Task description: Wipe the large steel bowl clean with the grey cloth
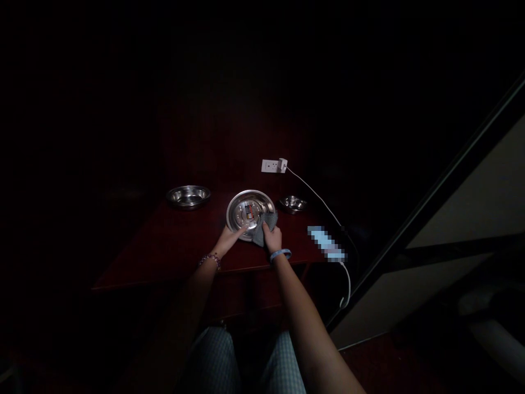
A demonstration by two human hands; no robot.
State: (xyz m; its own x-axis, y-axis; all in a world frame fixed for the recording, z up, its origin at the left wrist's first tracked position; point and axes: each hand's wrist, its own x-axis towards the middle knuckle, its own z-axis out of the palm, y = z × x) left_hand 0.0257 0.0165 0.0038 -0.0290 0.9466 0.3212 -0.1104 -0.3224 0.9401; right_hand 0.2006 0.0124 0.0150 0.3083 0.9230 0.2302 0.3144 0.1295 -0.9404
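A round steel plate [246,203] with a sticker in its middle lies on the dark red table [172,246]. My left hand [230,238] rests on the plate's near left rim, fingers spread against it. My right hand [273,238], with a blue wristband, grips a grey cloth [264,225] pressed on the plate's near right edge.
A wide steel bowl [188,196] sits at the left, a small steel bowl [292,204] at the right of the plate. A white wall socket with a charger [274,165] feeds a white cable [324,205] to a blurred phone [327,243] near the table's right edge. The surroundings are dark.
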